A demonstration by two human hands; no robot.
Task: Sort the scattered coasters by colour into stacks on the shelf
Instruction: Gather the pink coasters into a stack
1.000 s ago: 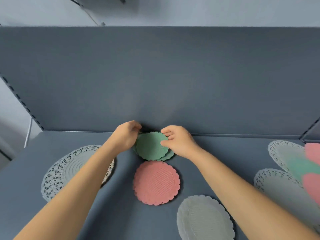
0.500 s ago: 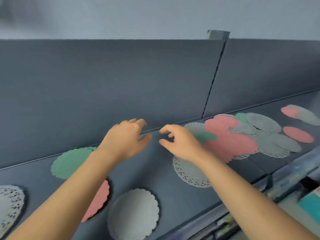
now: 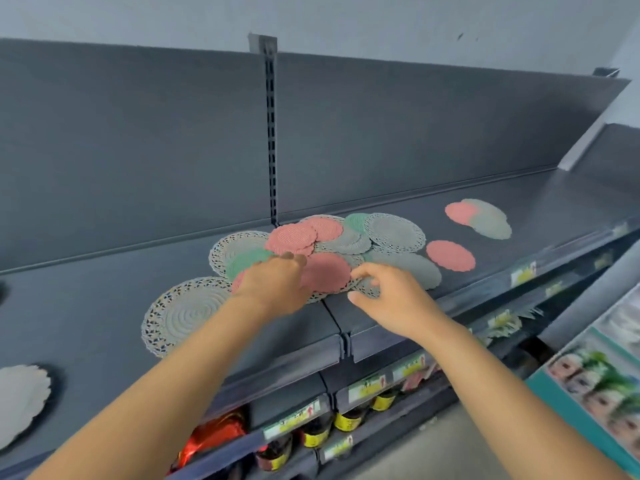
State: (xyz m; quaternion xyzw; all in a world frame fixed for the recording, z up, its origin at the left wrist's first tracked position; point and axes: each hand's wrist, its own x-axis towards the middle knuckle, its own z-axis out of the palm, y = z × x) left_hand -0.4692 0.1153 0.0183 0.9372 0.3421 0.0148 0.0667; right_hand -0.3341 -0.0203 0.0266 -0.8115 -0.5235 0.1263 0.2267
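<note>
Pink/grey coaster pile (image 3: 325, 271): L hand (image 3: 273, 289) now over it; R hand (image 3: 391, 299) beside.

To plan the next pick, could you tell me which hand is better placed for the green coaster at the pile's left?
Left, probably: the left hand is beside the green coaster; the right hand sits beyond the pink coaster.

Grey coaster (image 3: 20, 401) cut by left edge, price labels (image 3: 367, 384) blurred; poster (image 3: 595, 386) cropped at right

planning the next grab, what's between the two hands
A pink coaster lies between the left hand and the right hand, seen in the head view.
</note>
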